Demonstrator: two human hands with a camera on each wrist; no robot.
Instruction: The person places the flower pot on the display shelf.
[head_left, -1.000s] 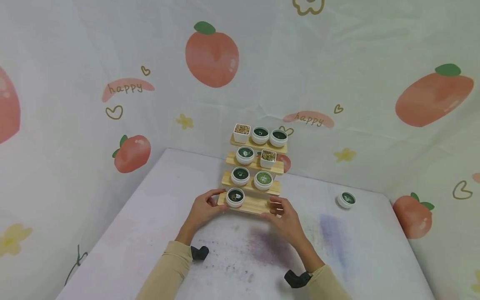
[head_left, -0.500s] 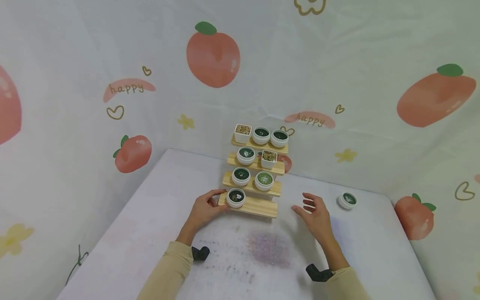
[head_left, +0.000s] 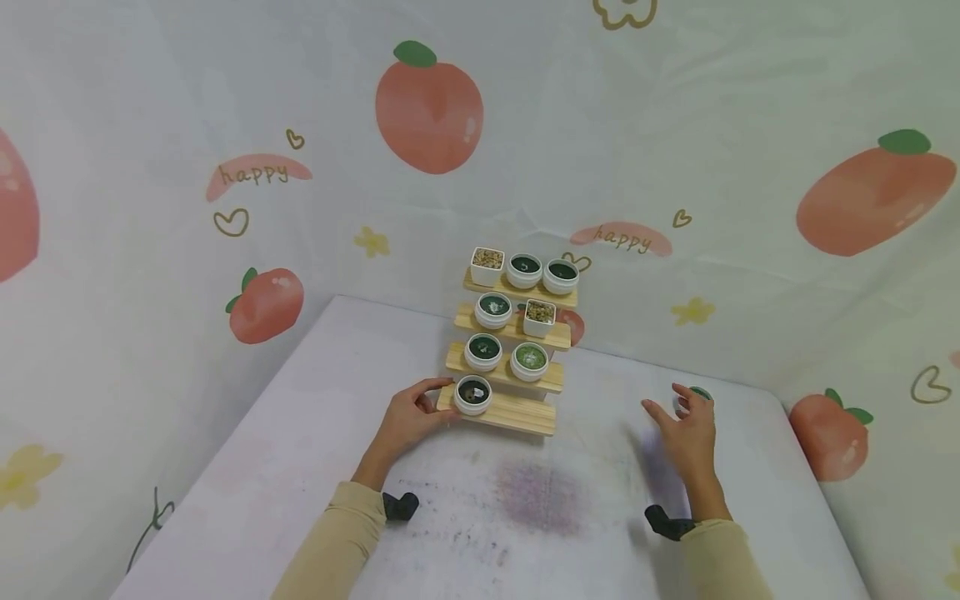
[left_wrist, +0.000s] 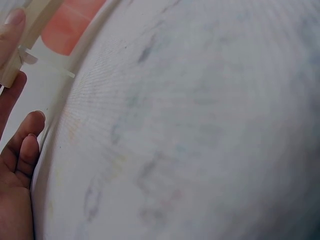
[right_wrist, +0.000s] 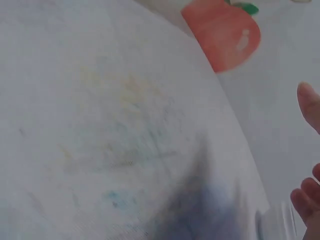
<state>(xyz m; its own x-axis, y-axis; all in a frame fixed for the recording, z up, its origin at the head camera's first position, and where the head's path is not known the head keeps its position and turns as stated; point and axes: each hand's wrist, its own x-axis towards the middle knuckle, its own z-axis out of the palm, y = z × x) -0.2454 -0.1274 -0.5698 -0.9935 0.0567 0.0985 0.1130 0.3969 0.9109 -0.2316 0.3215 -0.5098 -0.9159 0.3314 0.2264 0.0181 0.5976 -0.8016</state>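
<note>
My left hand [head_left: 407, 421] pinches the left end of the lowest step of a tiered wooden display stand [head_left: 517, 414]. In the left wrist view, thumb and finger close round the end of that wooden step [left_wrist: 37, 20]. A white pot with a dark centre [head_left: 473, 395] sits on this step near the thumb. At the right, my right hand [head_left: 690, 433] is off the table with thumb and fingers spread. It partly covers a small round white pot with a green top [head_left: 701, 392]; the side of that pot [right_wrist: 278, 223] shows by the fingers in the right wrist view.
Round white pots, such as a light-green one [head_left: 529, 361], and square white pots with grainy tops [head_left: 487, 265] stand on the upper steps. A fruit-printed cloth [head_left: 427, 208] hangs behind and beside the stained white table [head_left: 360, 350].
My right hand has let go of the stand's right end and moved right to the lone pot, fingers spread. The left hand has kept its grip on the step.
</note>
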